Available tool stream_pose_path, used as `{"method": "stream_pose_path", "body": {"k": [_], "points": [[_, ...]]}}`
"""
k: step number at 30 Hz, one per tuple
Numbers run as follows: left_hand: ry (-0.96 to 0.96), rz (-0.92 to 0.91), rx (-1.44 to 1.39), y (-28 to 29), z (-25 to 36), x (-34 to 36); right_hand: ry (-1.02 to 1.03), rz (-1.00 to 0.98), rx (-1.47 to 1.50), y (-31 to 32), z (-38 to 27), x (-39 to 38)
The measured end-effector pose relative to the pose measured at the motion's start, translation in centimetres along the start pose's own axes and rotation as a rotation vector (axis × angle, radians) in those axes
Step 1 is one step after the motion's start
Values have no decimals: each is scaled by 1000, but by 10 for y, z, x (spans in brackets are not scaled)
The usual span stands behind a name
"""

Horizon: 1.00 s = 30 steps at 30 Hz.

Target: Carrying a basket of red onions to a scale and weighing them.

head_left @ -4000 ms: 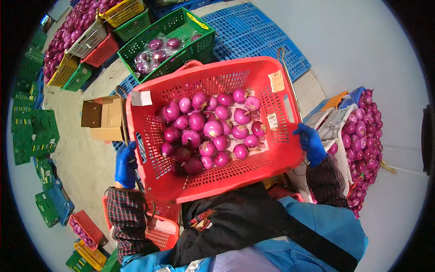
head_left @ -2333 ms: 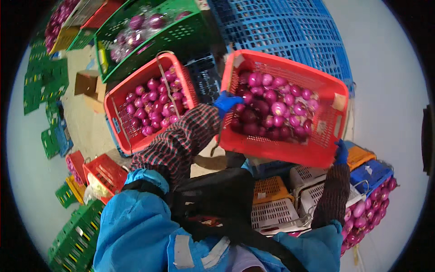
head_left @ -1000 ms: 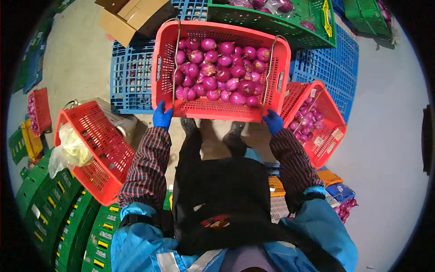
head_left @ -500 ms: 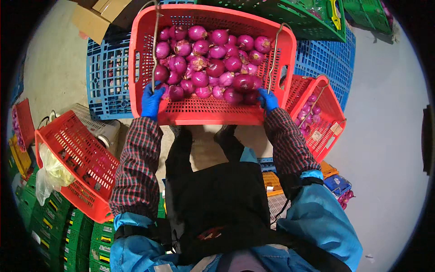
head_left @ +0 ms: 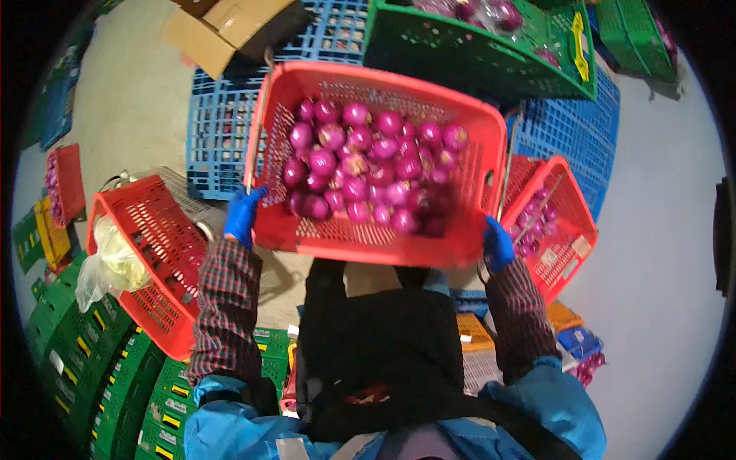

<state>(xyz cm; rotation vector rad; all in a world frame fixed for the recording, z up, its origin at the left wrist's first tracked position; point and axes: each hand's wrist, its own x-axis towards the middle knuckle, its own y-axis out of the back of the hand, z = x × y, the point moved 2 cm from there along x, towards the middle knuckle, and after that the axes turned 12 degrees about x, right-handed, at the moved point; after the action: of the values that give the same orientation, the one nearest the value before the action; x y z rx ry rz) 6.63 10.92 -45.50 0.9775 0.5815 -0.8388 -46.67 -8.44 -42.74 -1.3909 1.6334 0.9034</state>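
A red perforated basket full of red onions is held in front of me, its front edge above my legs and slightly blurred. Wire handles run along its two short sides. My left hand, in a blue glove, is closed on its lower left corner and handle. At the lower right corner, my right hand, gloved likewise, grips the basket's side; exactly which part its fingertips hold is hard to make out.
Blue pallets lie beyond, with a green crate of bagged onions and an open cardboard box. Another red basket of onions stands at right. At left, a tilted red basket has a clear bag over it, near stacked green crates.
Since half a second ago the basket has come down in the picture, toward my body and a little right. My hands have moved with it, out to its sides and farther apart.
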Motion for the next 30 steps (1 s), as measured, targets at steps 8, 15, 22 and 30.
{"method": "stream_pose_path", "body": {"k": [8, 15, 22, 30], "points": [[200, -86, -190, 28, -7, -86, -67, 42, -275, -6, -21, -51], [256, -85, -332, 92, -34, -171, -65, 35, -311, -28, -29, -148], [52, -95, -492, 191, -10, -250, 80, 5, -368, -96, -93, -307], [-152, -42, -413, 327, 28, -362, 301, -175, -380, -154, -138, -490]]}}
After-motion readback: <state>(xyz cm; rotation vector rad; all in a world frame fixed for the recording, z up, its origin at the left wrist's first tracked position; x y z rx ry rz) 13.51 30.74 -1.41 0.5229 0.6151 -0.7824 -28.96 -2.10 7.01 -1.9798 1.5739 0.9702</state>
